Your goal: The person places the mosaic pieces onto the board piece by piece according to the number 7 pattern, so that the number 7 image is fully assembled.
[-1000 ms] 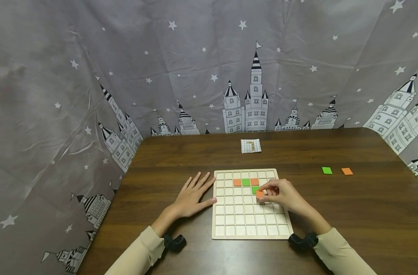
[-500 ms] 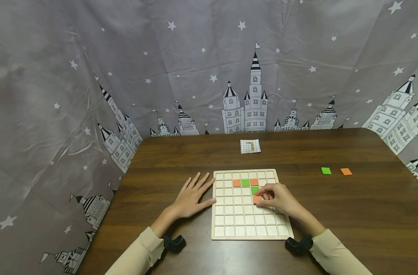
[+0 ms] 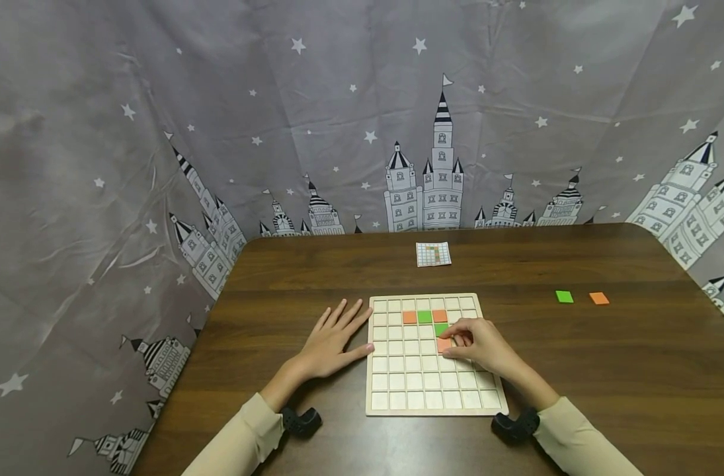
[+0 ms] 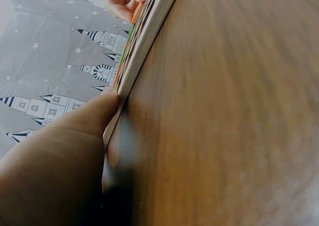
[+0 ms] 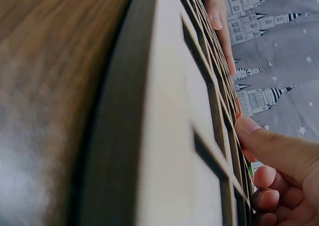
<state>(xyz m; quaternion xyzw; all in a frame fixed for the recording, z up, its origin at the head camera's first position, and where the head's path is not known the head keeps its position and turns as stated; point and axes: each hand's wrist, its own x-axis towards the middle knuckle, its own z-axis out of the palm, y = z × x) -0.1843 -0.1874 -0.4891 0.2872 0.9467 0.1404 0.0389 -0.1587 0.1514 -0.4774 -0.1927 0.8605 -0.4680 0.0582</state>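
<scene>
A pale wooden grid board [image 3: 397,381] lies on the table. My right hand [image 3: 483,345] pinches an orange tile [image 3: 443,345] between thumb and fingers at a cell just below a green tile [image 3: 440,329]. In the left wrist view, that orange tile [image 4: 137,12] looks slightly tilted above the board's surface. Above it on the board runs a row of an orange tile [image 3: 409,317], a green tile [image 3: 424,317] and another orange tile [image 3: 440,315]. My left hand [image 3: 328,347] rests on the table with fingers spread, its thumb and fingertip touching the board's left edge.
A green tile [image 3: 564,297] and an orange tile [image 3: 599,299] lie apart on the right side of the table. Beyond the board is a small printed grid card [image 3: 433,254]. A grey curtain [image 3: 314,99] with castles and stars hangs behind the table [image 3: 302,271].
My right hand has brought the orange tile slightly down and left, into line below the green tile. Over the last half second it has hardly moved. The left hand stays in place.
</scene>
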